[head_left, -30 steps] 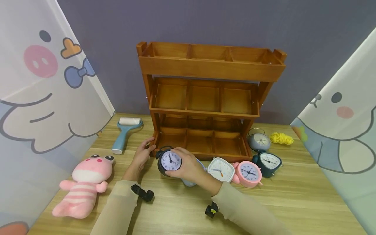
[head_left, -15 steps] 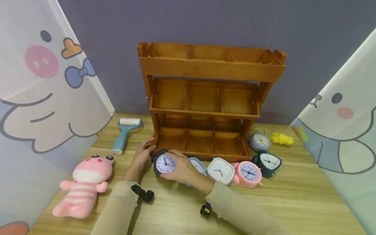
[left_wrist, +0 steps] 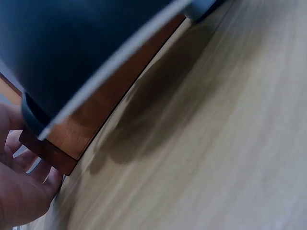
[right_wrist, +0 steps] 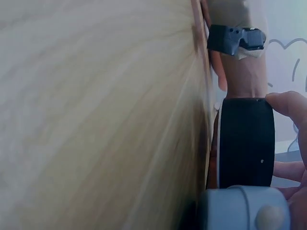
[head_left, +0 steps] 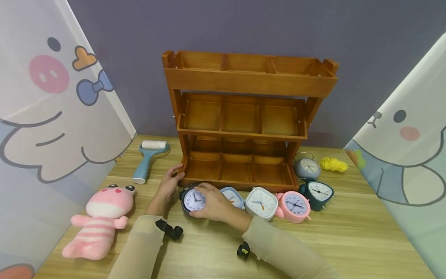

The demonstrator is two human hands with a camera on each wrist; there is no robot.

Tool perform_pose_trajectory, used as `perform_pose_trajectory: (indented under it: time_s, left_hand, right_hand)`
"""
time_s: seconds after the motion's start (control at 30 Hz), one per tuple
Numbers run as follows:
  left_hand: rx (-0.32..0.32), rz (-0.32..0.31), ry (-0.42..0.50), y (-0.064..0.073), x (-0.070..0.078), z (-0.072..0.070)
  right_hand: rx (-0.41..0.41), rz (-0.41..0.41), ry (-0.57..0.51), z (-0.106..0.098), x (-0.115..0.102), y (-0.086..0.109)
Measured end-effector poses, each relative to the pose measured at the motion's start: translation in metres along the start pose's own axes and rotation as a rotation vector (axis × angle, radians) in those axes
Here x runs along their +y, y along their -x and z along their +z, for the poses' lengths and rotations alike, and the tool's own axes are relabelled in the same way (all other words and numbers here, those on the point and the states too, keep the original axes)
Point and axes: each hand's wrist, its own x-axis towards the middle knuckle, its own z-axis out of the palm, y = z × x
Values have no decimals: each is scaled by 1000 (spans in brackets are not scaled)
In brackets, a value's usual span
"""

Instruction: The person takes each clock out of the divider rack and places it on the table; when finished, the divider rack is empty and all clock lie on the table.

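Note:
My right hand (head_left: 216, 201) grips a black round alarm clock (head_left: 193, 200) from its right side, the white dial tilted up. In the left wrist view the dark clock body (left_wrist: 86, 43) looms close, its shadow on the tabletop below. My left hand (head_left: 168, 184) holds the lower left front corner of a brown wooden rack (head_left: 240, 184), fingers around the corner (left_wrist: 48, 151). Right of the black clock, partly behind my right hand, stands a light blue clock (head_left: 232, 196). A white square clock (head_left: 262, 203) and a pink clock (head_left: 295, 206) continue the row.
A dark teal clock (head_left: 318, 193), a grey clock (head_left: 308, 168) and a bundle of yellow cord (head_left: 333, 164) lie at right. A blue lint roller (head_left: 144, 164) and a pink plush frog (head_left: 101, 224) are at left. The rack has three tiers of divided compartments.
My right hand has moved left and slightly down with the black clock, uncovering more of the light blue clock. My left hand has stayed at the rack's corner.

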Motion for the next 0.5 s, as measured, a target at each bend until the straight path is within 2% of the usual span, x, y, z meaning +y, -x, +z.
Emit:
perform_pose_trajectory:
  time_s: [0.2,0.4,0.5]
  left_hand:
    - [-10,-11,-20,2,-1,-3]
    - [-25,-9,-40,5,0,-2]
    - [-13,-13,-66,5,2,-2]
  right_hand:
    - [-68,39,46,7,6,-2]
    - [-105,34,61,10,8,-3]
    - [-136,41,80,9,8,-4]
